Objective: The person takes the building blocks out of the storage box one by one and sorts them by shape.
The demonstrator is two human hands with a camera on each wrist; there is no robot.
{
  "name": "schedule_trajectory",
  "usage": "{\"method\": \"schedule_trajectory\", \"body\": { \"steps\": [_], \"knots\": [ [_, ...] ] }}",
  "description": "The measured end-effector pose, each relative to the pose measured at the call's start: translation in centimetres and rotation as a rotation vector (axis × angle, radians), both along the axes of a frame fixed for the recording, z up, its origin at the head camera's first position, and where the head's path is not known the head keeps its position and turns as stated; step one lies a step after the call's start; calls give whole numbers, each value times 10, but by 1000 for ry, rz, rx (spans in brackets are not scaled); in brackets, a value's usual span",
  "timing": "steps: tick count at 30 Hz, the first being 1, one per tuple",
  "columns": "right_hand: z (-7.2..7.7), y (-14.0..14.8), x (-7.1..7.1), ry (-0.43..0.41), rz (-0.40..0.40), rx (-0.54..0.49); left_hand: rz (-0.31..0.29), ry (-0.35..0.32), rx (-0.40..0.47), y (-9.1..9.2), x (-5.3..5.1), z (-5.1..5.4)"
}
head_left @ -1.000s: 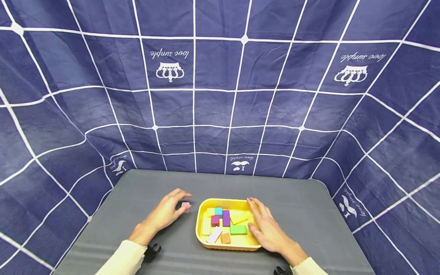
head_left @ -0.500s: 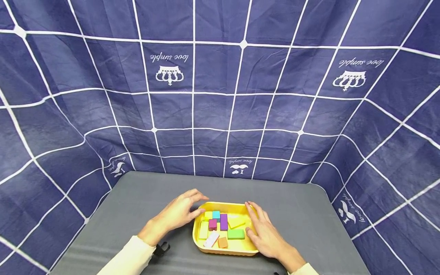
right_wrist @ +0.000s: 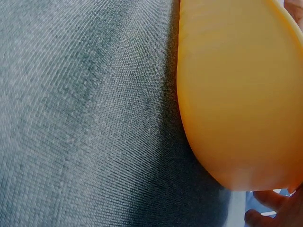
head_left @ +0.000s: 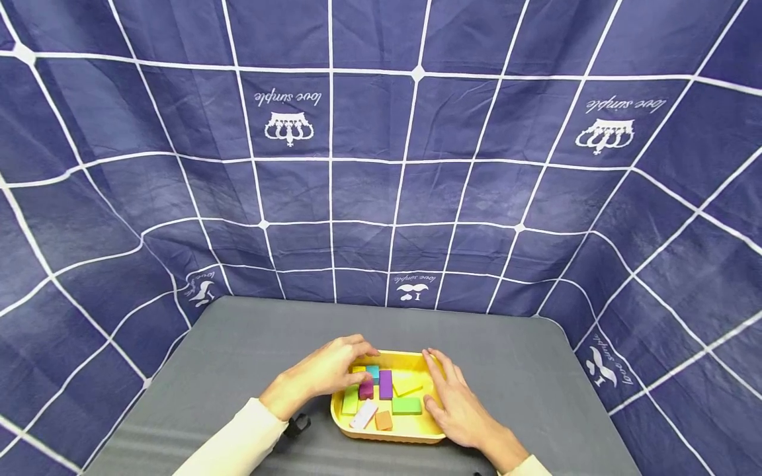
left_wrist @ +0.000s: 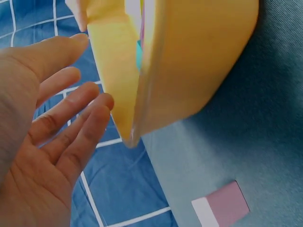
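Note:
A yellow tray (head_left: 389,437) holds several coloured blocks, among them a purple block (head_left: 385,385), a green block (head_left: 407,406), an orange block (head_left: 383,421) and a magenta block (head_left: 366,389). My left hand (head_left: 324,371) hovers over the tray's left end, thumb above the magenta block. In the left wrist view its fingers are spread and relaxed near the rim, holding nothing. A pink block (left_wrist: 228,204) lies on the table outside the tray; my left hand and arm hide it in the head view. My right hand (head_left: 460,404) rests along the tray's right rim, thumb over the inside.
A grey table surface (head_left: 524,370) surrounds the tray. Behind and to both sides hangs a blue cloth (head_left: 369,192) with white grid lines. Dark wrist straps (head_left: 296,425) show at the left sleeve.
My left hand has moved right, from around the pink block to over the tray's left end. The right hand stays at the right rim. The head view has shifted slightly.

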State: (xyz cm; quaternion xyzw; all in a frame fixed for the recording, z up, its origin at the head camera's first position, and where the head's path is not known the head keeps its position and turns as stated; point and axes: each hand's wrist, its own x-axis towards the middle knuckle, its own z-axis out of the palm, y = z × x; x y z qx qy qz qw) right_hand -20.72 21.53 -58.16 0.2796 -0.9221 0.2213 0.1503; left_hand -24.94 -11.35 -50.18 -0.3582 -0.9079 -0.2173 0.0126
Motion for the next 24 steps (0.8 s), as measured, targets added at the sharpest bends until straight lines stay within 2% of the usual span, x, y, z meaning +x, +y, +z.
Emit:
{"method": "schedule_trajectory", "body": {
  "steps": [4,7,11,15,21,24],
  "knots": [
    [0,0,-3,3,0,16,-22,-21,-38,8,-3,3],
    [2,0,-2,-25,-7,17,-44,-31,-73,15,-5,3],
    [5,0,-1,-51,-16,9,-85,-31,-124,22,-8,2],
    [7,0,1,-50,-28,15,-97,-27,-184,29,-11,-1],
    [6,-1,2,-87,-30,16,-97,-96,-226,38,-15,-5],
    [3,-1,2,-63,-14,-11,-116,-134,-213,41,-17,-7]
  ]
}}
